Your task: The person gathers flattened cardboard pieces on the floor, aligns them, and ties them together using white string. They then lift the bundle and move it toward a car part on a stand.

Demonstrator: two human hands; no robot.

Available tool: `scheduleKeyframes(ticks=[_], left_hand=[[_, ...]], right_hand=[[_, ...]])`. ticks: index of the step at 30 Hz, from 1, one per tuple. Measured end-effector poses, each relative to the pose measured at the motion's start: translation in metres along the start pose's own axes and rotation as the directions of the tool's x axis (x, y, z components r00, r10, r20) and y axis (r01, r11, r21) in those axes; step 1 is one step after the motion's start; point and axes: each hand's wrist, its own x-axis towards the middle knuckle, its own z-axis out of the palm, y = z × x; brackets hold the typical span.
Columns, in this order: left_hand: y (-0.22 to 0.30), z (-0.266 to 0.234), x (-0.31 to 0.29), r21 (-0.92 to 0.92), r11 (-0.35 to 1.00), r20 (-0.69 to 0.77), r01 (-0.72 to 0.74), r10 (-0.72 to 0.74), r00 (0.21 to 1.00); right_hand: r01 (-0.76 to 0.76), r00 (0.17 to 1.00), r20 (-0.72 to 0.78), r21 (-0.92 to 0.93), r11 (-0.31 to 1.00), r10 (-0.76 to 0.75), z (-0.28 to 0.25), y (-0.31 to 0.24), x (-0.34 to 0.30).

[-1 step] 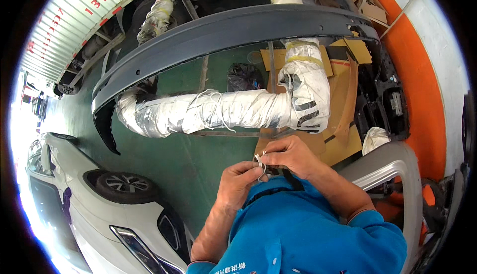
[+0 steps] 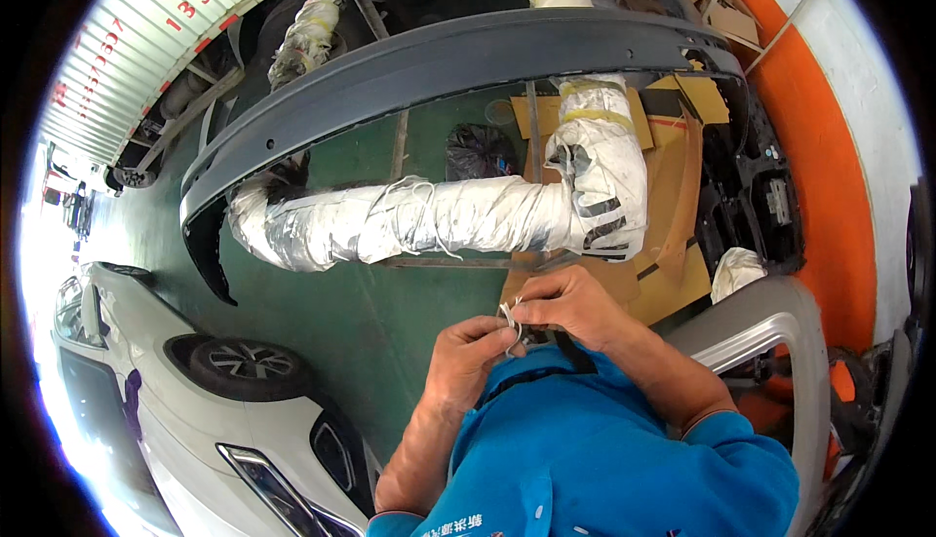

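1. Left hand (image 2: 470,362) is curling its fingers inward, thumb and forefinger pinching a thin white string (image 2: 510,327) close to the chest.
2. Right hand (image 2: 575,305) is pinching the same white string from above, fingertips pressed together; the two hands are meeting, knuckles nearly touching.
3. The string is looping between both hands in a small tangle, just above the collar of the blue shirt (image 2: 604,459); how it is knotted cannot be told.
4. Beyond the hands, a grey car bumper (image 2: 439,64) is arching across the view, resting on a padded stand wrapped in silver-white tape (image 2: 429,220).
5. Loose white string is also trailing over the taped padding.
6. Flattened brown cardboard (image 2: 673,196) is lying on the green floor (image 2: 370,303) under the stand.
7. A white car (image 2: 175,391) is sitting at lower left, well apart from the hands.
8. A silver-grey panel (image 2: 770,323) is curving at right, near the orange-striped wall (image 2: 819,176).
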Motion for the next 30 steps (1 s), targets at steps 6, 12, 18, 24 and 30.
scheduleKeyframes(ticks=[6, 12, 18, 24, 30], left_hand=[[0.005, -0.004, 0.006, 0.104, 0.994, -0.003, 0.034, -0.034, 0.999], [0.005, -0.011, 0.010, 0.175, 0.984, -0.035, 0.038, -0.032, 0.999], [0.007, -0.016, 0.012, 0.262, 0.964, -0.061, 0.048, -0.033, 0.998], [0.002, -0.015, 0.009, 0.184, 0.982, -0.023, -0.043, 0.048, 0.999], [0.009, 0.007, 0.007, 0.055, 0.995, 0.107, -0.089, 0.082, 0.991]], right_hand=[[0.018, 1.000, 0.017, -0.109, 0.994, -0.017, 0.002, -0.005, 0.005], [0.011, 0.998, 0.066, -0.129, 0.992, -0.002, 0.002, -0.007, 0.011], [-0.029, 0.997, 0.072, -0.151, 0.988, 0.040, 0.002, -0.003, 0.016], [0.034, 0.998, 0.058, -0.155, 0.987, -0.025, 0.001, 0.000, 0.017], [0.136, 0.991, 0.002, -0.109, 0.985, -0.137, 0.006, 0.001, 0.016]])
